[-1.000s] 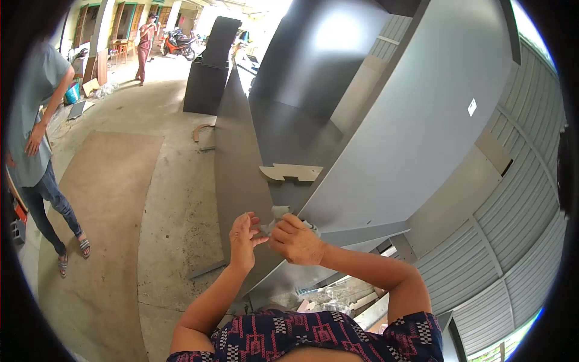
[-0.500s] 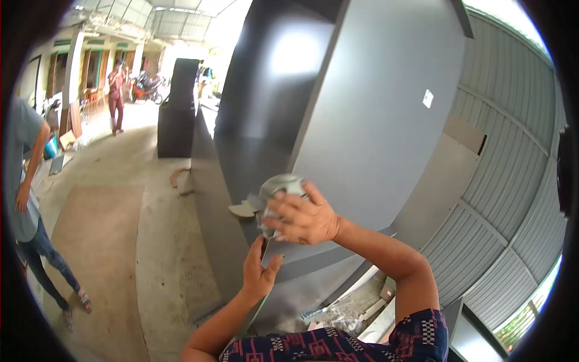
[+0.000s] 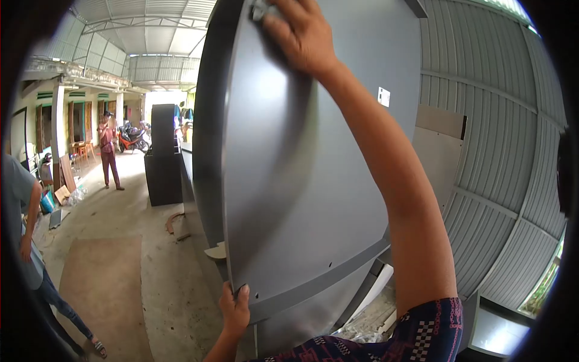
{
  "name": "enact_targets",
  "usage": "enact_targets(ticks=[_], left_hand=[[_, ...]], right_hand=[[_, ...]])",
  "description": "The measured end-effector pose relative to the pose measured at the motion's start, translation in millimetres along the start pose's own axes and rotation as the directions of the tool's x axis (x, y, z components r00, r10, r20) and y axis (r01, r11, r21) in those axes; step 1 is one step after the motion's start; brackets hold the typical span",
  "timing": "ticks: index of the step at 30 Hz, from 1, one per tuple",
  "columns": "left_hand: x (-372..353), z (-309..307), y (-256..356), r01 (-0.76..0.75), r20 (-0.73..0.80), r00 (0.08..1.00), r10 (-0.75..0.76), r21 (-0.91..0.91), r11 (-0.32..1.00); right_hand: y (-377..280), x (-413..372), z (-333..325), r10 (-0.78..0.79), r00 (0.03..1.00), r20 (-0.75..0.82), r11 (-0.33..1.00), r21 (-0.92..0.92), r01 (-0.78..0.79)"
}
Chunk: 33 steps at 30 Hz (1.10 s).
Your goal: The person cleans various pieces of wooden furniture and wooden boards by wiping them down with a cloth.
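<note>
Head view: a white sticker [image 3: 383, 96] sits high on the big grey panel [image 3: 301, 181] that stands upright in front of the person, its print too small to read. The right hand [image 3: 298, 36] reaches up to the panel's top, fingers bent over a grey cloth [image 3: 259, 9] and pressing it to the face, while the left hand [image 3: 235, 309] is clamped on the panel's lower edge. Behind to the left stands a dark cabinet [image 3: 163, 157], a motorbike [image 3: 129, 139] further back, with one bystander [image 3: 108, 151] near it and another person [image 3: 24, 241] at the left edge
</note>
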<state>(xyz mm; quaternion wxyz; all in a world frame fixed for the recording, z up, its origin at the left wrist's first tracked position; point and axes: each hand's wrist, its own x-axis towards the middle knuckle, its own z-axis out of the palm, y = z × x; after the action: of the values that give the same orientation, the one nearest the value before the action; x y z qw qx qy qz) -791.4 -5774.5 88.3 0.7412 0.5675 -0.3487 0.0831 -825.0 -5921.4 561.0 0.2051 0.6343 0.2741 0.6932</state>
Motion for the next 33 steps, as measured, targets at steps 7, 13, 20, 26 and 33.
enact_targets(ticks=[7,13,20,26,33], left_hand=[[-5.2,1.5,-4.5,0.136,-0.039,0.990,-0.134,0.065,0.989],[-2.8,-0.3,5.4,0.122,-0.044,0.992,-0.116,0.187,0.975],[-5.3,-3.4,-4.5,0.189,-0.072,0.981,-0.178,0.207,0.960],[-3.5,-6.8,3.9,0.219,-0.062,0.976,-0.210,0.245,0.945],[-6.3,-24.8,-16.9,0.114,-0.122,0.989,-0.081,0.293,0.949]], right_hand=[[138.4,1.3,-43.5,0.119,0.989,0.086,0.776,-0.630,-0.039],[252.7,-80.4,-112.5,0.671,0.724,-0.161,0.668,-0.292,-0.684],[348.0,-226.8,-188.5,0.783,0.577,-0.232,0.504,-0.306,-0.807],[266.6,-283.0,-199.4,0.829,0.360,-0.429,0.277,-0.245,-0.929],[170.3,-343.8,-190.9,0.806,0.381,-0.453,0.292,-0.256,-0.922]])
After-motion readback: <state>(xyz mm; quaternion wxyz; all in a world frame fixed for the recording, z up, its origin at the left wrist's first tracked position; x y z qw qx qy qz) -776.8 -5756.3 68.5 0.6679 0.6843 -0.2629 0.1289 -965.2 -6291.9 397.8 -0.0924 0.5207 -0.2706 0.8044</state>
